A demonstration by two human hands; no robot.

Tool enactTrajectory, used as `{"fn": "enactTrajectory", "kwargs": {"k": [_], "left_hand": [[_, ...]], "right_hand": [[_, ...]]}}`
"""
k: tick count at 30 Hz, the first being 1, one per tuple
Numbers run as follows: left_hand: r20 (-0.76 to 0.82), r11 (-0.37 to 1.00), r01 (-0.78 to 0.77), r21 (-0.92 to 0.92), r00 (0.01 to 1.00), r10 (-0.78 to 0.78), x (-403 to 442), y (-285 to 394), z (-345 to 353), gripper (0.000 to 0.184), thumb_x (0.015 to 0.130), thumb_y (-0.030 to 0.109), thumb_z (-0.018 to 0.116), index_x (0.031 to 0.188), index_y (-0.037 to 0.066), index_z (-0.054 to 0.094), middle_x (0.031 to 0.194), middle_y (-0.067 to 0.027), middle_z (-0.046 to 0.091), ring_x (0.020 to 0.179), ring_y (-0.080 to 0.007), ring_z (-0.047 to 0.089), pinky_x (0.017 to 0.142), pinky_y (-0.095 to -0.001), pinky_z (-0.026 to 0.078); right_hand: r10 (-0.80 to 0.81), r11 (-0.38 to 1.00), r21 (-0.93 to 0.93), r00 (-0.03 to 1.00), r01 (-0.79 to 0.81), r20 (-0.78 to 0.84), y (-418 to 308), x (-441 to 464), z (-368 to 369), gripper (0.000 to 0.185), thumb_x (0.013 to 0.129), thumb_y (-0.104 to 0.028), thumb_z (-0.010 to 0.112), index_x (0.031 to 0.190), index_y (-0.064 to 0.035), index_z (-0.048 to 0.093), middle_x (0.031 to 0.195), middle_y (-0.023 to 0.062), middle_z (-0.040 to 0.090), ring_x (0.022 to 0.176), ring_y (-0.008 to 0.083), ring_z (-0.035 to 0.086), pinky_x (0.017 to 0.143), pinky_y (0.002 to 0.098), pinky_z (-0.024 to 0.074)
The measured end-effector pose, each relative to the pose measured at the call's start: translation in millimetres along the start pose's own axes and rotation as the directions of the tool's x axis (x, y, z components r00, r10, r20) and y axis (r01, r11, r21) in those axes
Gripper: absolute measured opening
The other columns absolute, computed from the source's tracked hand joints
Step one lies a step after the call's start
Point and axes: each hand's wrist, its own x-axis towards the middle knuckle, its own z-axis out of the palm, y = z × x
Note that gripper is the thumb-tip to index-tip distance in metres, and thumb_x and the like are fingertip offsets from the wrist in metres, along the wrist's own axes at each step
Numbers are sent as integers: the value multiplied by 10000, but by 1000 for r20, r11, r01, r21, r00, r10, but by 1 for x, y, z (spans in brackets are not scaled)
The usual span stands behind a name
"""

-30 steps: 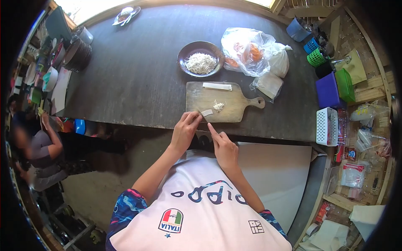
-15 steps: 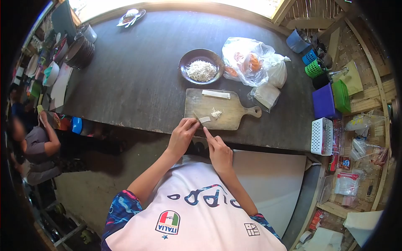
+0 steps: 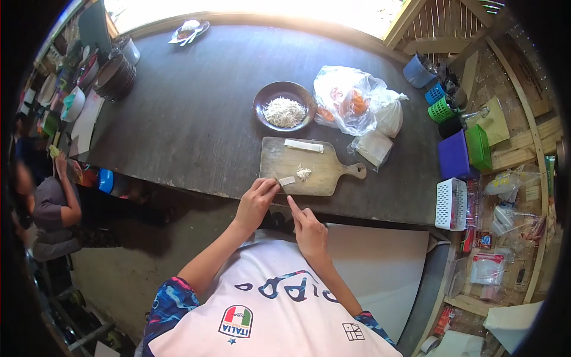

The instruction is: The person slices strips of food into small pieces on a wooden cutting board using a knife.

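Note:
A wooden cutting board (image 3: 324,178) lies near the table's front edge. At its lower left corner my left hand (image 3: 257,203) has its fingers closed at the end of a short pale strip (image 3: 288,180). My right hand (image 3: 310,231) is closed, index finger stretched forward, around a thin knife that is mostly hidden. Beside the short strip sits a small heap of pale shreds (image 3: 304,173). A longer pale strip (image 3: 304,146) rests along the board's far side. Beyond the board, a dark bowl (image 3: 259,113) holds a mound of white shreds (image 3: 284,112).
Right of the bowl are a plastic bag (image 3: 342,98) with orange contents and a small wrapped pack (image 3: 373,149). A plate with food (image 3: 189,31) stands far back. Baskets and a purple container (image 3: 455,157) line the right side. Another person (image 3: 56,202) is at the left.
The whole view has shifted, so the board and bowl appear slightly lower. My hands stay at the board's near edge, slightly farther apart, and less of the knife shows.

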Motion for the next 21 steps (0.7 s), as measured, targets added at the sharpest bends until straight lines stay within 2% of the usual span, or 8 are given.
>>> {"fn": "enactTrajectory", "kwargs": {"k": [18, 21], "left_hand": [[18, 1000, -3, 8, 1000, 3, -3, 2, 1, 381, 862, -18, 727, 1243, -25, 743, 1254, -100, 685, 1193, -314, 674, 984, -408, 610], [14, 999, -12, 37, 1000, 12, -2, -1, 0, 371, 866, -12, 730, 1236, -16, 749, 1254, -95, 687, 1191, -307, 674, 984, -403, 609]], "right_hand": [[-27, 997, 68, 999, 30, -33, 0, 13, 8, 578, 1095, -218, 624, 1627, -431, 543, 960, 74, 667, 780, 348, 754, 702, 510, 618], [61, 998, 31, 998, -62, 34, -8, 3, -4, 558, 1081, -187, 658, 1596, -394, 594, 929, 82, 660, 832, 338, 731, 737, 492, 590]]}}
